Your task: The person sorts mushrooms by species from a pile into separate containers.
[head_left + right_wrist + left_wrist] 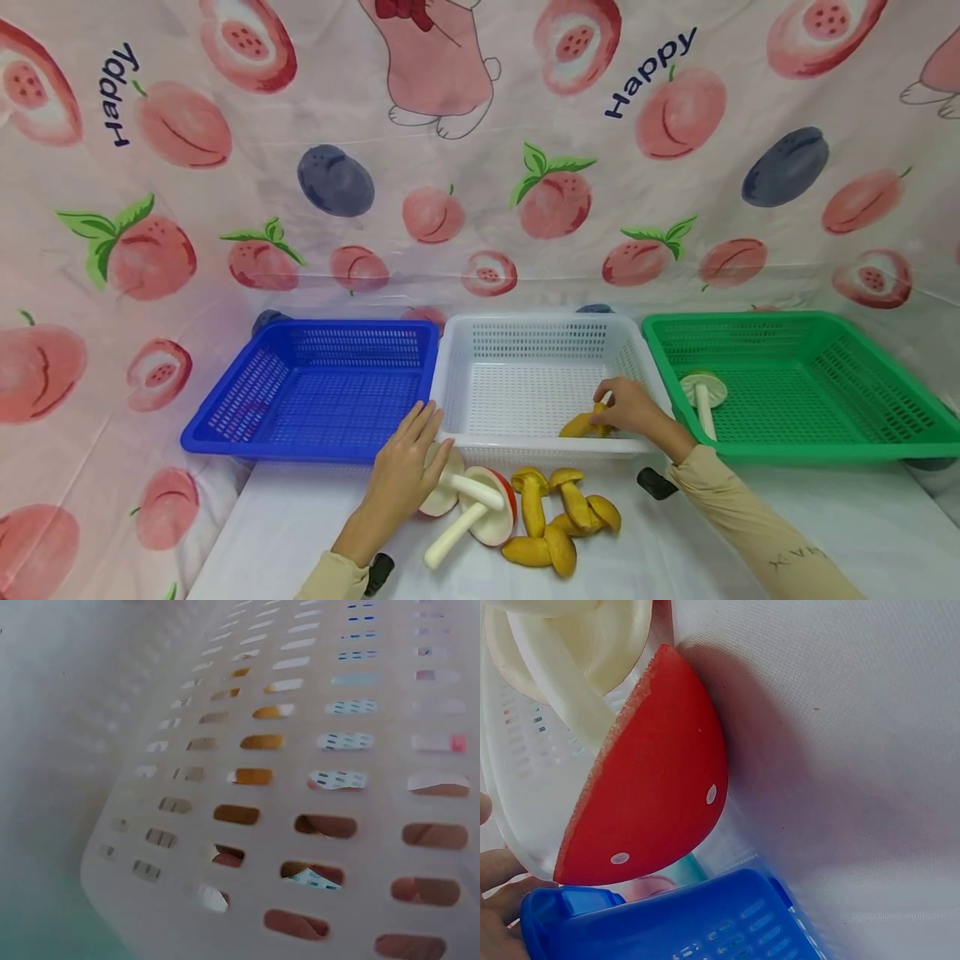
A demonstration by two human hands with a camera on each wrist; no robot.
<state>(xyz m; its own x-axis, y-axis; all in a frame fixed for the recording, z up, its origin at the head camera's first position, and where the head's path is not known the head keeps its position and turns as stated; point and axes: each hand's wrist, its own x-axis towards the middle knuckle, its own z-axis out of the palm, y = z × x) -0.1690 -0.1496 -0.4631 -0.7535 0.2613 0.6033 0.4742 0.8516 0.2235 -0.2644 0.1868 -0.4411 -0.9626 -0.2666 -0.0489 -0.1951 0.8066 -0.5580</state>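
While its lower end lies on the floor of the white basket (540, 445), near the front right corner, a yellow mushroom (577, 426) is pinched by the curled fingertips of the right hand (632, 410), which reaches over the rim; a grip from above probably suits so small a piece beside the wall. The left hand (402, 465) holds nothing, its fingers straight and nearly together by the corners of the white and blue baskets, perhaps for steadiness; whether it touches a rim I cannot tell. Below lie matte, knobbly yellow mushrooms (533, 502) and, partly under that hand, large mushrooms (491, 521) with smooth cream stems, one domed cap glossy red with white dots. The slotted plastic blue basket (300, 452) and green basket (825, 451) flank the white one; a pale mushroom (705, 400) leans in the green.
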